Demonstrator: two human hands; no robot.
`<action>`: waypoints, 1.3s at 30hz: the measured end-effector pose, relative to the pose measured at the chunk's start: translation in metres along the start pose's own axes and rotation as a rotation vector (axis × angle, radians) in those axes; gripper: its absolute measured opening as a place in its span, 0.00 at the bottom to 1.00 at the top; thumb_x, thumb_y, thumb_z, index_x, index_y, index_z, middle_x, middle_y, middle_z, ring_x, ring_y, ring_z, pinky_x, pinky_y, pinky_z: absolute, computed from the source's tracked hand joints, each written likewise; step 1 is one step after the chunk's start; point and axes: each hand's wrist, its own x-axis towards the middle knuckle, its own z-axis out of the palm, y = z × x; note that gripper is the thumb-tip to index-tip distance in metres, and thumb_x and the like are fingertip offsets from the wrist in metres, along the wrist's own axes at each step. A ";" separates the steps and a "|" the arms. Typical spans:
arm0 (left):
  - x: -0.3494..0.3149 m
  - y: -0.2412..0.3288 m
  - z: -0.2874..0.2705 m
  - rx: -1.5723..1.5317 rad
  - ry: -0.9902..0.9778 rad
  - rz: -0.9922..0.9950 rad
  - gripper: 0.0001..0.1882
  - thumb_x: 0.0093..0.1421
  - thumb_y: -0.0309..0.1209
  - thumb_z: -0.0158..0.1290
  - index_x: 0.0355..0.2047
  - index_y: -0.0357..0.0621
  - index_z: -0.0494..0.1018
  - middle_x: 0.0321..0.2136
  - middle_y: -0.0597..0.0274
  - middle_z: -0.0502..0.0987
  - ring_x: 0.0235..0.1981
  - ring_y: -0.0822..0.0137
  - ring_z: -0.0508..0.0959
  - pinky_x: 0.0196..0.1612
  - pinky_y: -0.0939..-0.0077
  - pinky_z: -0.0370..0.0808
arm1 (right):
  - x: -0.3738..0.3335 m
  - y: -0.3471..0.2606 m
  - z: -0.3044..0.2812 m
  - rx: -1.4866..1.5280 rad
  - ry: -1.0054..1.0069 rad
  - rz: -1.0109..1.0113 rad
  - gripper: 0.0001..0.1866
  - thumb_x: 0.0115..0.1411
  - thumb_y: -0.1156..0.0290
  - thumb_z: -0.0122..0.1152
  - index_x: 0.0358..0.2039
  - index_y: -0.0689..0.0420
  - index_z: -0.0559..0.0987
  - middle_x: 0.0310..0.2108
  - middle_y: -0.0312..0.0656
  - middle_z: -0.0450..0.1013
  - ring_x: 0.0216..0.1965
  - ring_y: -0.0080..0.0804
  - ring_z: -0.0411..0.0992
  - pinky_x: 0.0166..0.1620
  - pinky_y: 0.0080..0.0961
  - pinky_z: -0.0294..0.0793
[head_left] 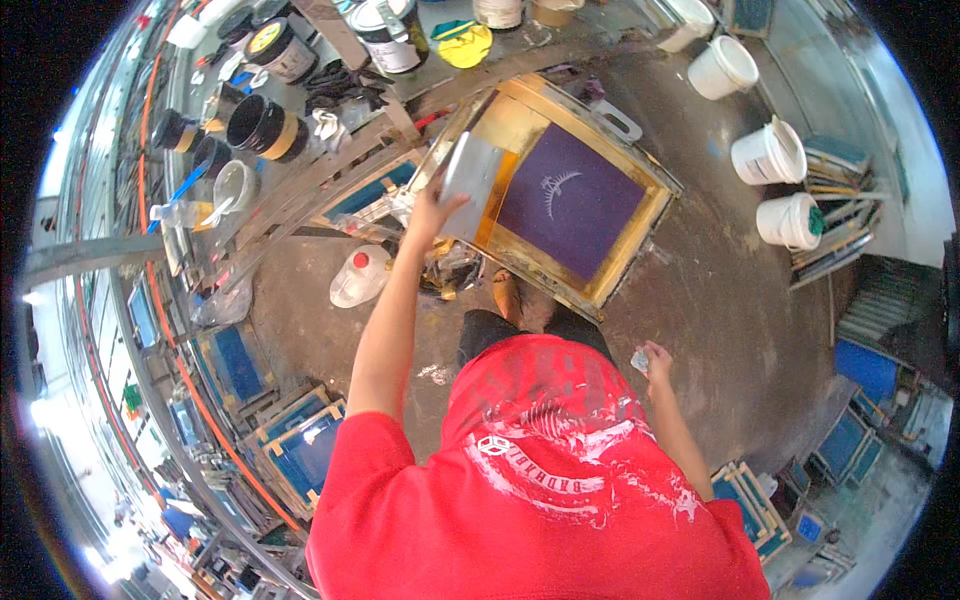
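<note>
A wooden-framed printing screen [655, 205] lies ahead of me, tilted, its mesh window dark purple with a pale curved leaf- or bone-like design [553, 190]. At the screen's left side my left hand [432, 214] is closed on the edge of a flat grey panel [472, 182], thumb across its face. An orange-yellow strip [497, 200] runs along the panel's right side, over the mesh's left border. My right hand [656, 362] hangs low at my right, away from the screen. Pinched in its fingers is a small crumpled whitish piece [640, 360], its material unclear.
Paint tubs [268, 128] and cans [385, 40] crowd the bench at the upper left. A white jug [360, 276] with a red cap stands on the floor. White buckets [768, 155] line the right side. Blue-mesh frames [300, 445] are stacked at the lower left.
</note>
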 end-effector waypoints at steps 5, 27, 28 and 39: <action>0.080 0.016 0.030 0.154 -0.231 0.034 0.27 0.45 0.29 0.67 0.47 0.37 0.75 0.38 0.53 0.79 0.37 0.64 0.78 0.42 0.70 0.73 | -0.012 0.035 -0.031 0.022 0.130 0.023 0.18 0.63 0.71 0.53 0.53 0.60 0.72 0.42 0.45 0.78 0.39 0.31 0.78 0.39 0.26 0.79; 0.091 -0.006 0.060 0.785 0.052 0.109 0.30 0.42 0.41 0.67 0.44 0.39 0.74 0.37 0.39 0.76 0.42 0.43 0.74 0.46 0.57 0.72 | -0.040 0.104 -0.034 0.535 -0.019 0.145 0.13 0.64 0.67 0.50 0.44 0.60 0.76 0.37 0.41 0.77 0.33 0.32 0.76 0.37 0.26 0.76; 0.090 -0.015 0.058 0.733 0.134 0.172 0.30 0.42 0.41 0.67 0.44 0.39 0.74 0.38 0.39 0.75 0.44 0.43 0.73 0.48 0.57 0.71 | -0.041 0.082 -0.035 0.541 -0.116 0.114 0.12 0.64 0.67 0.50 0.44 0.60 0.75 0.37 0.41 0.77 0.34 0.32 0.75 0.37 0.25 0.75; -0.103 0.012 0.104 -0.510 -0.345 -0.501 0.25 0.63 0.46 0.52 0.54 0.44 0.67 0.44 0.56 0.75 0.42 0.63 0.76 0.41 0.64 0.77 | -0.027 -0.138 0.114 0.050 -0.427 -0.347 0.20 0.56 0.79 0.56 0.51 0.62 0.71 0.45 0.44 0.74 0.45 0.32 0.74 0.49 0.29 0.74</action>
